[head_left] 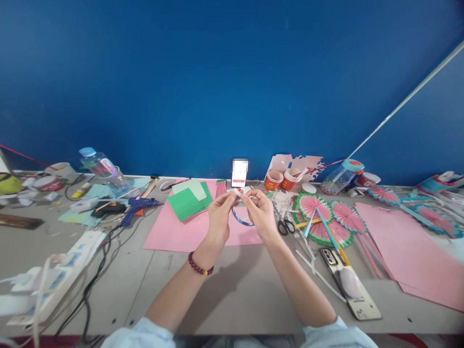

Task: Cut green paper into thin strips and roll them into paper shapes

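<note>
Above the pink sheet (pixel 166 232), both my hands come together in a pinch. My left hand (pixel 219 215) and my right hand (pixel 261 212) grip a thin blue patterned loop (pixel 242 222), which curves down between them. A small white piece (pixel 237 192) shows at the fingertips, and what it is I cannot make out. Just behind my hands stands a phone (pixel 239 173) with a lit screen. Green paper sheets (pixel 184 204) lie to the left of my left hand. Black-handled scissors (pixel 286 226) rest to the right of my right hand.
On the left are a blue glue gun (pixel 138 205), a plastic bottle (pixel 103 166) and a white power strip (pixel 67 275) with cables. Paper cups (pixel 273 180), pleated paper fans (pixel 315 208), a phone with a mouse on it (pixel 351 284) and pink paper (pixel 416 251) occupy the right.
</note>
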Action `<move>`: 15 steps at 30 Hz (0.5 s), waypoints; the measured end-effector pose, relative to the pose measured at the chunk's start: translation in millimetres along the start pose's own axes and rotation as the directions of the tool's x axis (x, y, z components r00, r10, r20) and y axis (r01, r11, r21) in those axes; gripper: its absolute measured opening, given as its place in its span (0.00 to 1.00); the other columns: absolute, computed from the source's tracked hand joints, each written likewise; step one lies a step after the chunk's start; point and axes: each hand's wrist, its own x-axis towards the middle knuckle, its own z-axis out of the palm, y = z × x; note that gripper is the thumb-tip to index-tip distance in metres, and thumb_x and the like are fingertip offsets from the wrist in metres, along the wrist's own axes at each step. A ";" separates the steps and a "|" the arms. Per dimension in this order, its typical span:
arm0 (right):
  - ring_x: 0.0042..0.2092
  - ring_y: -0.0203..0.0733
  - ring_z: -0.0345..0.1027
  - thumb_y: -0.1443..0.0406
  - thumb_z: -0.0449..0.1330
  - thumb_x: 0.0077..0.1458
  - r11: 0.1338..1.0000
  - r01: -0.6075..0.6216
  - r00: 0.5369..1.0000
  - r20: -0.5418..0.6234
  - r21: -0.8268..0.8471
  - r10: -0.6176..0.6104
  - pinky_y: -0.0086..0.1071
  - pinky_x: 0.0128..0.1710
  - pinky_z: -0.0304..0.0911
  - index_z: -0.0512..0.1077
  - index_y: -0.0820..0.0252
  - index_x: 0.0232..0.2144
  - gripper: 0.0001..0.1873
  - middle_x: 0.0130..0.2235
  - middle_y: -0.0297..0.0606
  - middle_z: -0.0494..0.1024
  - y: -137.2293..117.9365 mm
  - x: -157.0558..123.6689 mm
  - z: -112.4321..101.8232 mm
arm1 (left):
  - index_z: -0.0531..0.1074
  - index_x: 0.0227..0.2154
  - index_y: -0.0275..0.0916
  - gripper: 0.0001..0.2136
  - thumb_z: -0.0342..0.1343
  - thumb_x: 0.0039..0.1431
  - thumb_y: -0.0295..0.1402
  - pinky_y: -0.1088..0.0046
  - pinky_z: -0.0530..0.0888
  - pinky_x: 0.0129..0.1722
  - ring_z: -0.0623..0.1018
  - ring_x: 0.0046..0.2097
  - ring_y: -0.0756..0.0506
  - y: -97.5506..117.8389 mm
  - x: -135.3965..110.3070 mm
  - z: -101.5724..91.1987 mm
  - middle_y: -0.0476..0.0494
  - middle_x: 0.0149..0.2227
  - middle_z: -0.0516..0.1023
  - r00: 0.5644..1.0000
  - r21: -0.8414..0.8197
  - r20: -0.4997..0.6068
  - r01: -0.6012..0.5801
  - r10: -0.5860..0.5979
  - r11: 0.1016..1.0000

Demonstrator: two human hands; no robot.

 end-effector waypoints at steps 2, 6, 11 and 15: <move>0.15 0.25 0.41 0.52 0.63 0.47 1.000 0.003 1.000 0.001 -0.005 -0.003 0.21 0.13 0.39 0.64 0.57 0.27 0.18 0.13 0.21 0.57 -0.4 -0.3 0.2 | 0.79 0.29 0.38 0.10 0.66 0.44 0.37 0.68 0.72 0.41 0.79 0.37 0.46 -0.3 -0.4 0.1 0.43 0.33 0.82 1.000 0.014 0.000 -0.003 0.003 1.000; 0.15 0.25 0.42 0.51 0.63 0.47 1.000 0.007 1.000 0.004 -0.019 -0.007 0.21 0.13 0.40 0.63 0.57 0.27 0.18 0.13 0.20 0.57 -1.0 -0.5 0.7 | 0.80 0.29 0.38 0.10 0.66 0.44 0.38 0.69 0.72 0.41 0.78 0.38 0.46 -0.4 -1.3 0.6 0.43 0.34 0.82 1.000 0.033 -0.011 -0.003 0.003 0.999; 0.15 0.25 0.42 0.51 0.63 0.47 1.000 0.006 1.000 0.004 -0.010 -0.006 0.21 0.13 0.39 0.63 0.57 0.27 0.19 0.13 0.21 0.58 -0.6 -0.1 0.9 | 0.80 0.29 0.39 0.10 0.66 0.45 0.38 0.69 0.72 0.41 0.78 0.38 0.46 -0.6 -2.1 1.0 0.44 0.34 0.81 1.000 0.041 -0.025 0.002 -0.001 0.999; 0.15 0.25 0.41 0.51 0.64 0.47 1.000 -0.004 1.000 -0.004 -0.007 0.004 0.21 0.13 0.39 0.63 0.57 0.26 0.18 0.13 0.20 0.57 0.0 -0.2 1.1 | 0.80 0.30 0.39 0.09 0.66 0.45 0.38 0.69 0.72 0.41 0.78 0.38 0.46 -0.5 -2.8 1.2 0.44 0.34 0.81 1.000 0.038 -0.024 -0.002 0.003 0.999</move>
